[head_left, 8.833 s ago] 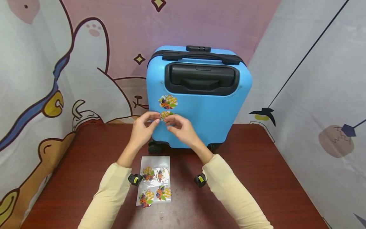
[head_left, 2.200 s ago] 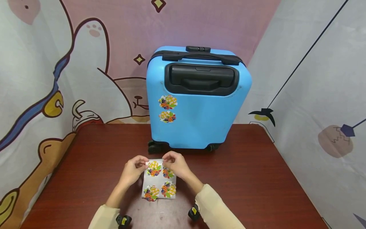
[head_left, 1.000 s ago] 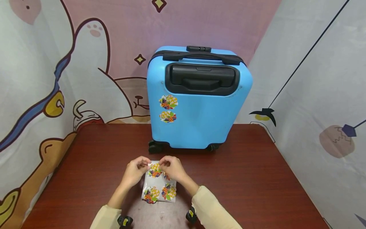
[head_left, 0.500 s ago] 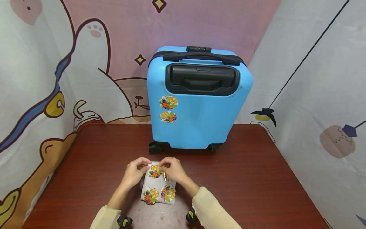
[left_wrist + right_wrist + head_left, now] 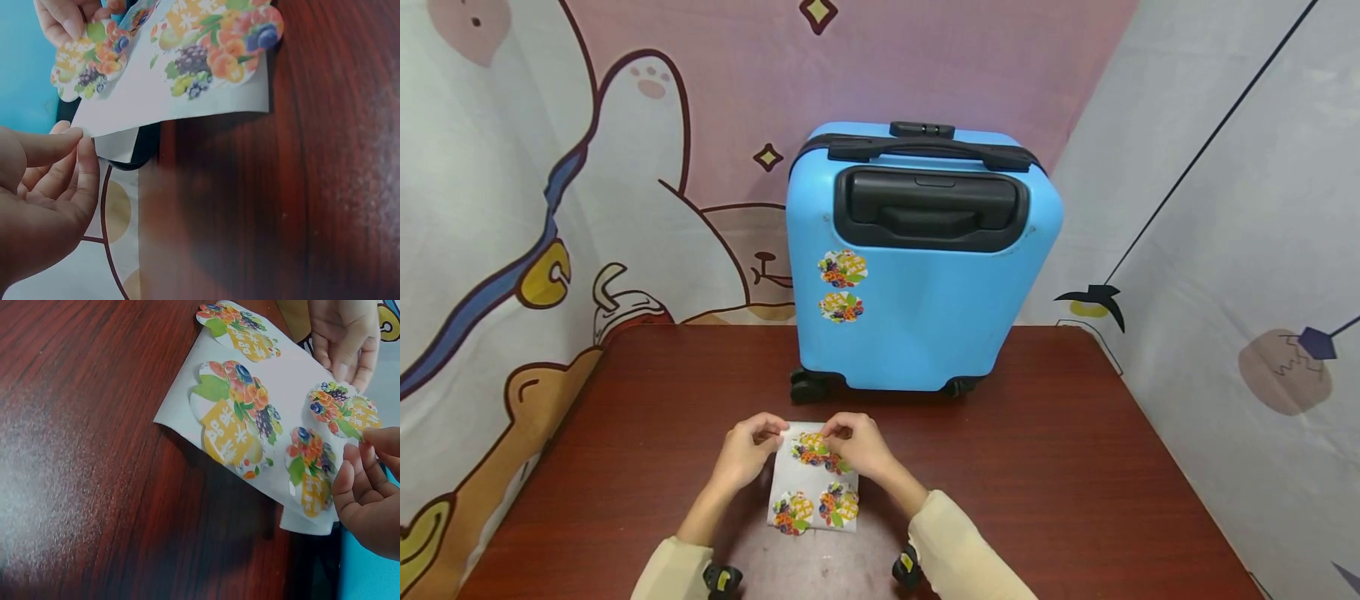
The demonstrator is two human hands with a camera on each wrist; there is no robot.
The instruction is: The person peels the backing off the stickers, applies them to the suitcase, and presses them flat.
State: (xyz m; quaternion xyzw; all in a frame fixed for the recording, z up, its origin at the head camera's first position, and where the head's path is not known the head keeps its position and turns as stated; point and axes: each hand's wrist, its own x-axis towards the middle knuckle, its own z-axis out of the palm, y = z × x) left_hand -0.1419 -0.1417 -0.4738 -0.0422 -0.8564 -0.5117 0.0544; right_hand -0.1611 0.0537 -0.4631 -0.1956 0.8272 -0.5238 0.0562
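Note:
My left hand (image 5: 745, 454) pinches the far left corner of a white backing sheet (image 5: 144, 103) between thumb and forefinger. The fingertips of my right hand (image 5: 861, 454) pinch the edge of a colourful fruit sticker (image 5: 344, 406) at the sheet's far side. This sticker overlaps the far right sticker (image 5: 310, 472) in the head view. Two more fruit stickers, a near left one (image 5: 793, 512) and a near right one (image 5: 838, 505), lie on the near half of the sheet. In the left wrist view the sheet's near edge is tilted up off the table.
A light blue suitcase (image 5: 917, 317) stands upright behind the hands, with an upper fruit sticker (image 5: 842, 268) and a lower fruit sticker (image 5: 841, 307) on its left side. The brown table (image 5: 1037, 467) stretches to both sides, with a cartoon-printed cloth (image 5: 700, 125) behind.
Both hands have come down from the suitcase to the sheet, and a second sticker now sits on the suitcase. In the last half second the pinched sticker has shifted right and the left hand slightly left.

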